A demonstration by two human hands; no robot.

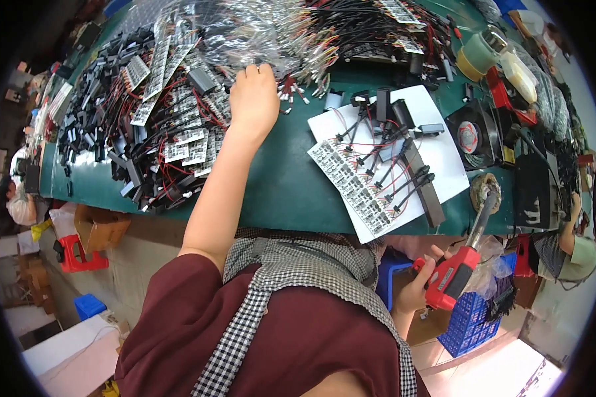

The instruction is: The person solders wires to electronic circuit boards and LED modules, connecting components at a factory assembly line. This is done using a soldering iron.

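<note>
My left hand (254, 104) reaches forward to the near edge of a clear plastic bag (235, 30) and a pile of cut wires (304, 43). Its fingers are curled in, and their tips are hidden, so what they hold cannot be made out. Low on the right, my right hand (414, 291) is wrapped round a red and black soldering gun (449, 281). The gun's metal tip points up to a round, crusted pad (486, 190) at the table's edge. Between my hands, a strip of small circuit boards (351, 188) with wired black connectors lies on a white sheet (437, 109).
Black parts (89, 99) and wired board strips (192, 142) heap up on the left of the green table (271, 192). A black fan (470, 135), a yellow-green container (478, 54) and coiled sleeving (543, 83) stand right. A blue crate (467, 324) sits below.
</note>
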